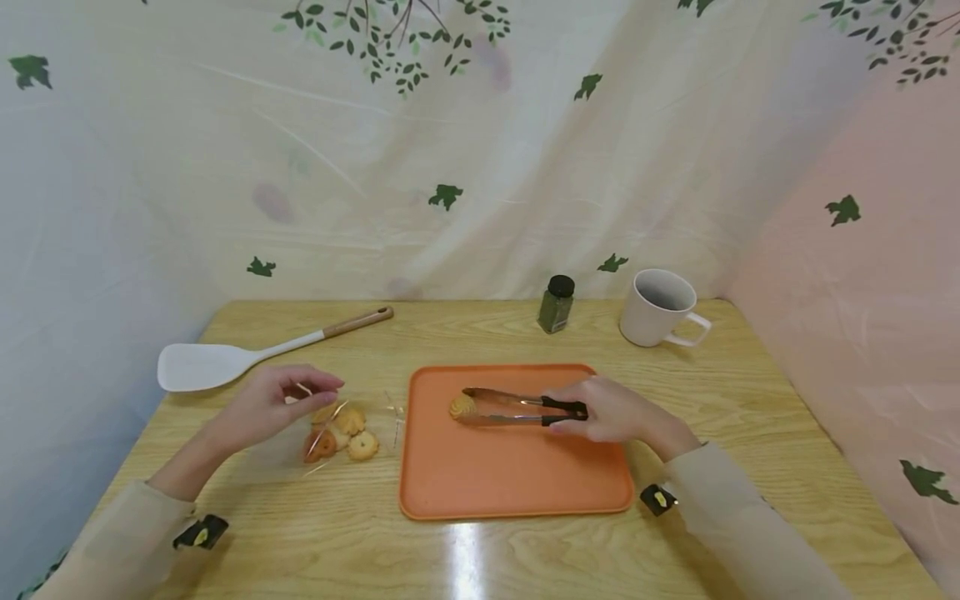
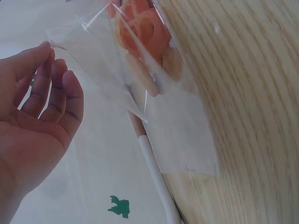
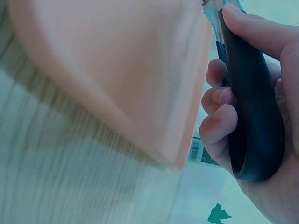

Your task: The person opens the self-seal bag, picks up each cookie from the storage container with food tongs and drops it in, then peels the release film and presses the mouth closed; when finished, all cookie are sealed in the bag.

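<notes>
In the head view my left hand (image 1: pixel 262 408) pinches the edge of a clear plastic bag (image 2: pixel 187 135) between thumb and forefinger. Several cookies (image 1: pixel 363 446) lie in the bag on the table, some pale yellow, at least one reddish brown. The left wrist view shows the bag's film stretching from the fingertips. My right hand (image 1: pixel 611 408) grips metal tongs by their black handles (image 1: pixel 562 403), fingers curled round them. At the tongs' tips is one round swirled cookie (image 1: pixel 462 407), over the upper left part of an orange tray (image 1: pixel 510 479).
A white spatula (image 1: pixel 202 367) with a wooden handle lies at the back left. Behind the tray stands a spice jar (image 1: pixel 555 307) with a black lid. To its right is a white mug (image 1: pixel 648 317). A leaf-patterned cloth (image 1: pixel 442 150) hangs behind the wooden table (image 1: pixel 345 542).
</notes>
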The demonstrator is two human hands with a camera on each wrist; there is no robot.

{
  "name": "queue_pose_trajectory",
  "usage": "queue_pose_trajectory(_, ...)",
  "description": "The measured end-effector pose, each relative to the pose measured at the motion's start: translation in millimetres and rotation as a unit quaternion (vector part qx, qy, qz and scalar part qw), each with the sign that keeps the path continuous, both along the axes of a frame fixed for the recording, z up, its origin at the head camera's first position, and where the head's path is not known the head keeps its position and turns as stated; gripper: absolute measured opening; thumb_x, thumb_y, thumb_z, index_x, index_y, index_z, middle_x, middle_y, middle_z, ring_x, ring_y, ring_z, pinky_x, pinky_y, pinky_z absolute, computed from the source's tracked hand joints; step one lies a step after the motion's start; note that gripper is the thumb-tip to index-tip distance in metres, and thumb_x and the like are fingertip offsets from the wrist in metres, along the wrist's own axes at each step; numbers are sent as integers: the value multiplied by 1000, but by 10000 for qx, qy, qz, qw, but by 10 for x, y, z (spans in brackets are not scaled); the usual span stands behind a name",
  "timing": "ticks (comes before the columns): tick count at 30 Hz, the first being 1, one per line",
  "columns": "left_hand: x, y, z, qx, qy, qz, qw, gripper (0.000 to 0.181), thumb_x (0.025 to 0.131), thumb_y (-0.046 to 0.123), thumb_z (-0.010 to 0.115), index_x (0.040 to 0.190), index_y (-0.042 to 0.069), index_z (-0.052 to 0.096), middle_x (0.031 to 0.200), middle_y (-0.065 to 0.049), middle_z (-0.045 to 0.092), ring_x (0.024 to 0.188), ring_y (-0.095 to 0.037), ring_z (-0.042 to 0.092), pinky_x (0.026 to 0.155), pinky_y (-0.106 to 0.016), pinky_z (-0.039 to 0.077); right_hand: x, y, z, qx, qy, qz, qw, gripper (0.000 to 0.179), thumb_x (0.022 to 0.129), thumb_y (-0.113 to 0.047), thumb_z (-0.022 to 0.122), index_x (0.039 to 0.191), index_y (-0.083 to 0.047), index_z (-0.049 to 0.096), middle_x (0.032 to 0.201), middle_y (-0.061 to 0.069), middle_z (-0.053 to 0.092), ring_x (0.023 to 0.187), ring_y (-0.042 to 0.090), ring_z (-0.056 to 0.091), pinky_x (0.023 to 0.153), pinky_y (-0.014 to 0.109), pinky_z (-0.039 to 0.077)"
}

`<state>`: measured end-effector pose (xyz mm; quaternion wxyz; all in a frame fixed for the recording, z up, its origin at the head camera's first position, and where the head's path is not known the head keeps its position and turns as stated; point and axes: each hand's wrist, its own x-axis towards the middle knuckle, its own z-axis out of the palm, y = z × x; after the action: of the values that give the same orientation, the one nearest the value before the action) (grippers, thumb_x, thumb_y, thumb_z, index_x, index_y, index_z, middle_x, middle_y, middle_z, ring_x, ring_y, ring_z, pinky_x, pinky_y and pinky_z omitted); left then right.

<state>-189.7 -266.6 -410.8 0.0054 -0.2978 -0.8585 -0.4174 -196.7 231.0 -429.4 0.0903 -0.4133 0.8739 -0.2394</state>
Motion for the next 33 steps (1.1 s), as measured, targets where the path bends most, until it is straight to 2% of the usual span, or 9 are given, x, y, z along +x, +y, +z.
queue_pose_trajectory(4,3,1,-2,-2,-6,-16,10000,16,94,3,72,109,8,76,98,-9,74,85,-10,67,70,-28,58,1,-34,10,-37,-97,116,9999,25,99,-28,70,120,-15,70,78,-15,61,54,0,47,51,21,42)
queue_pose_trajectory(9,13,9,-2,25,50,-76,10000,17,93,2,72,110,7,76,98,-8,74,85,-10,67,69,-28,58,2,-57,16,-133,-162,187,9996,18,100,-25,69,116,-17,71,80,-14,62,55,1,48,51,21,43)
queue_pose_trajectory(15,14,8,-13,19,29,-64,10000,19,94,2,72,111,10,76,99,-7,74,86,-10,67,70,-28,58,3,-84,29,-187,-260,181,9993,24,99,-24,69,120,-12,71,81,-12,63,57,2,49,52,21,43)
queue_pose_trajectory(20,12,6,-3,-13,-58,-35,10000,18,95,3,71,111,6,75,100,-9,74,87,-10,67,71,-28,58,0,-171,67,-215,-190,114,9995,34,97,-26,72,126,-8,70,77,-13,59,57,1,44,52,21,38)
queue_pose_trajectory(25,3,6,-2,5,-24,-66,10000,17,94,2,71,111,6,75,100,-9,74,87,-10,67,71,-28,58,-18,-424,73,-263,-216,280,9990,31,97,-28,72,123,-12,72,73,-14,58,54,0,41,50,20,34)
queue_pose_trajectory(28,-2,11,-14,59,8,-123,9999,18,94,2,71,110,8,75,99,-9,74,86,-10,67,70,-28,58,-38,-608,84,-166,-297,318,9989,39,97,-31,72,131,-11,69,72,-13,56,53,0,40,49,20,31)
queue_pose_trajectory(33,-5,17,-49,72,-12,-214,9997,18,95,0,70,111,5,75,100,-10,73,87,-9,67,70,-29,58,-121,-892,89,-112,-381,521,9979,25,99,-33,69,121,-20,70,69,-10,50,54,3,41,52,21,34)
